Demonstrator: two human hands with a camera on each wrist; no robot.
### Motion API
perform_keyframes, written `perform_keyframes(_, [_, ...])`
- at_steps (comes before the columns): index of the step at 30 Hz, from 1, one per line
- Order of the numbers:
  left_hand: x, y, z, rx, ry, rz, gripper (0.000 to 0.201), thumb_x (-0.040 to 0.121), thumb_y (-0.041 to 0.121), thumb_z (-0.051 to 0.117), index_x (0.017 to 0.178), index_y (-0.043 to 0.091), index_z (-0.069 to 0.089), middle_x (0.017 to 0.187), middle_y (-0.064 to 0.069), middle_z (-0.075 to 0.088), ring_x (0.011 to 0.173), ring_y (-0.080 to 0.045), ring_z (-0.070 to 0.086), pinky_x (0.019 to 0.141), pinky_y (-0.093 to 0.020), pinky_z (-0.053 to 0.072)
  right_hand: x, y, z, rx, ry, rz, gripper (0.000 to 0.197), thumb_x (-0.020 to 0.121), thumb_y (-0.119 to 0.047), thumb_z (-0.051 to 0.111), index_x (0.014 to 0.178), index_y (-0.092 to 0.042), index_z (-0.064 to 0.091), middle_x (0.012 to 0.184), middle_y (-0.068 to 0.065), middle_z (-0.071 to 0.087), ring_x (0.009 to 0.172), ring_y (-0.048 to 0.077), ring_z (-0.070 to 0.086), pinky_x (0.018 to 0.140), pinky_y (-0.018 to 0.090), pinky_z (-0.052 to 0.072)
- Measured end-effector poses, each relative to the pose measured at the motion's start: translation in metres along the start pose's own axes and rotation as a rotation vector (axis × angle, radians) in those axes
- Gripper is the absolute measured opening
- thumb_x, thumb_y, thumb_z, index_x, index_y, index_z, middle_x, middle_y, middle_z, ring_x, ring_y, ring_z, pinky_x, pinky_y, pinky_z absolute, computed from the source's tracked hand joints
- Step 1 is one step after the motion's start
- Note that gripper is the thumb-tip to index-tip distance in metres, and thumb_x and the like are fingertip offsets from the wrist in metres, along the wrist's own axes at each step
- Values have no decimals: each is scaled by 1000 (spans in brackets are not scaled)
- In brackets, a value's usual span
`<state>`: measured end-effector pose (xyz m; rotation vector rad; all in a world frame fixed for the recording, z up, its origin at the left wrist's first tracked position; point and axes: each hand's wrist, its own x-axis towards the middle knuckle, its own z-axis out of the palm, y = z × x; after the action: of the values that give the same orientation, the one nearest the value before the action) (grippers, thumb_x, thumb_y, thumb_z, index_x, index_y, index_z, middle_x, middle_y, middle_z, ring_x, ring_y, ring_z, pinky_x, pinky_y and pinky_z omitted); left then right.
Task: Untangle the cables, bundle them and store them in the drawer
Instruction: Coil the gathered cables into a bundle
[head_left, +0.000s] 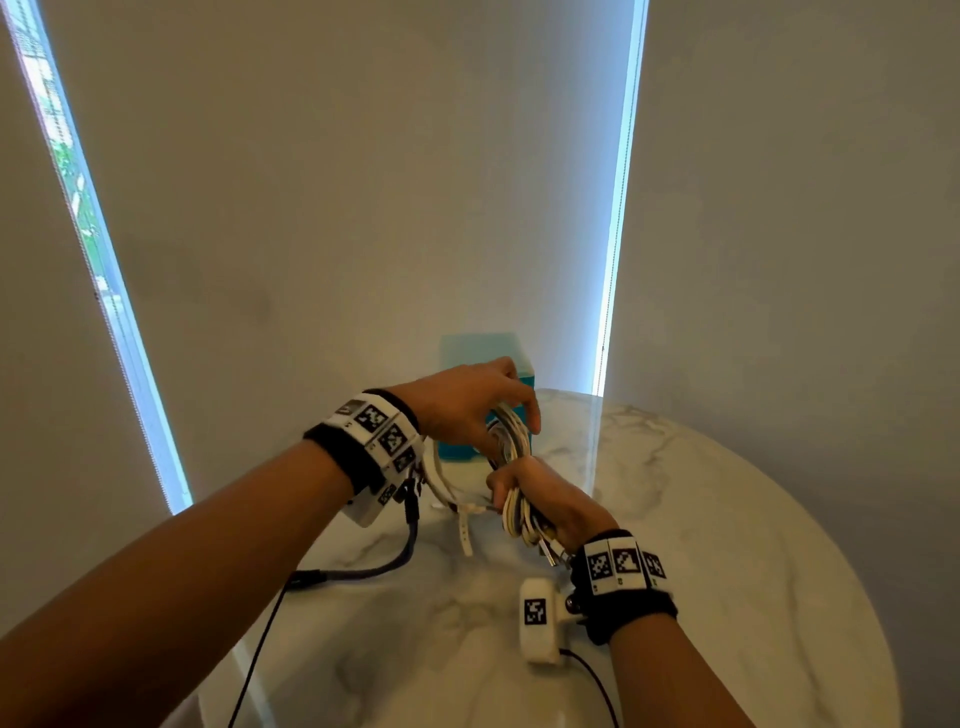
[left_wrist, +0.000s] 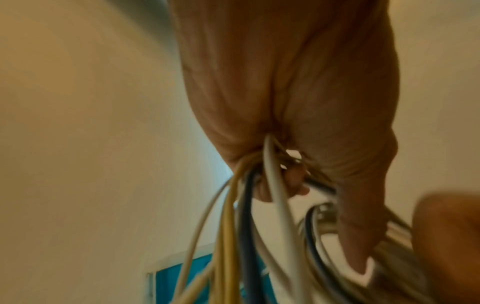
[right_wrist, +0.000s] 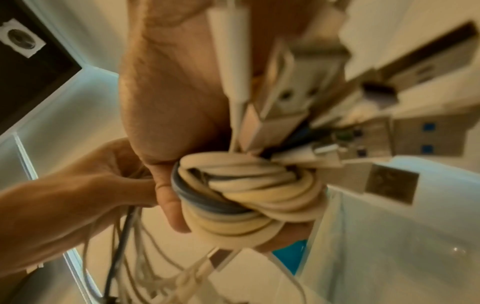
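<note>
Right hand (head_left: 545, 506) fist wrapped round coiled cables (head_left: 511, 457); left hand (head_left: 467, 405) pinching loop strands at 12 o'clock; teal drawer box (head_left: 457, 447) behind, on marble table (head_left: 727, 519).

Glossy marbled table (head_left: 701, 519), smooth plastic-coated cables (right_wrist: 246, 195), shiny metal plugs (right_wrist: 389, 185)

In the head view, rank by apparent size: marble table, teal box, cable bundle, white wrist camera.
1. marble table, by far the largest.
2. teal box, though hands hide part of it.
3. cable bundle and white wrist camera look alike; the camera is nearer, so unranked.
</note>
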<state>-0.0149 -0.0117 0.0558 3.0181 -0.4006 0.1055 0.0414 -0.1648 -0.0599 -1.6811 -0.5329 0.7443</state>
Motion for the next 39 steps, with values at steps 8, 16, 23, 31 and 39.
perform_keyframes(8, [14,1,14,383,189,61,25,89,44,78,114,41,78,123,6,62,88,-20,68,75,-36,55,-1,-6,5,26,-47,-35,34,74,1,57,51,-24,54,59,3,49,51,16,47,54,29,41])
perform_keyframes(16, [17,-2,1,370,404,272,43,98,60,59,78,24,70,72,13,59,60,-12,57,57,-26,36,-13,-10,10,150,-170,-346,38,103,-16,71,138,-4,61,117,13,80,100,31,80,93,42,65])
perform_keyframes(23, [11,-6,-7,297,190,174,16,92,35,73,85,21,75,82,4,75,74,-19,71,71,-35,57,-12,-6,8,-33,-92,-397,36,102,-49,64,107,-13,70,64,2,60,55,17,59,61,35,58])
perform_keyframes(31, [1,-25,-15,20,-242,-88,21,96,45,75,111,30,71,97,8,73,85,-11,65,76,-25,49,-6,-4,2,-186,-181,-305,75,89,-83,45,100,-13,70,67,6,61,53,19,57,61,31,57])
perform_keyframes(39, [-14,-43,-32,-470,-360,-163,53,95,51,73,136,18,66,84,-11,72,71,-15,66,71,-23,56,-2,6,-5,-82,-120,-270,81,91,-84,45,104,-8,67,68,5,61,52,16,55,57,32,53])
